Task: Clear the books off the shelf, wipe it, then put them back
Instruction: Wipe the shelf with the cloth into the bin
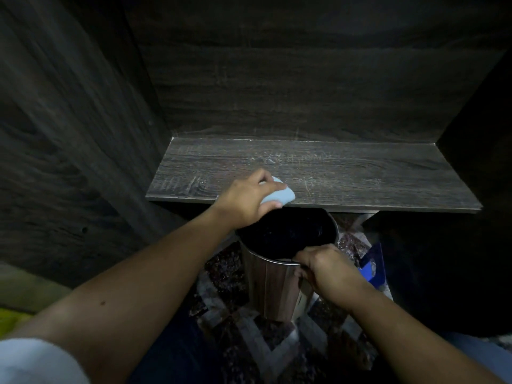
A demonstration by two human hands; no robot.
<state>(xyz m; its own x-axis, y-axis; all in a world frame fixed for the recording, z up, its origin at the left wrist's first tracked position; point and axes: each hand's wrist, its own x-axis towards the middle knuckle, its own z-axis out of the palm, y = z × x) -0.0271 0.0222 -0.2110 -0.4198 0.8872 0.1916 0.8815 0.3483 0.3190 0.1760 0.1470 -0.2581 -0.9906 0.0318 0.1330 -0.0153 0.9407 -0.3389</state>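
Shelf (pixel 360 176) edge: L grip (pixel 246 200) curled on sponge (pixel 279 196), R grip (pixel 324 270) holds bin (pixel 271 289) rim.

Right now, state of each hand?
Left hand: grips the cloth on the shelf.
Right hand: grips the bin by its rim.

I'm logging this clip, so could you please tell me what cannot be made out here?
Head view:
- Books: none in frame, so their whereabouts are unknown.
- Pale blue wiper: mostly covered by the left hand; cloth or sponge is unclear.
- Metal bin, gripped by the right hand: its inside is lost in darkness.
- Blue object on the floor: partly behind the right wrist and in shadow, so unidentifiable.
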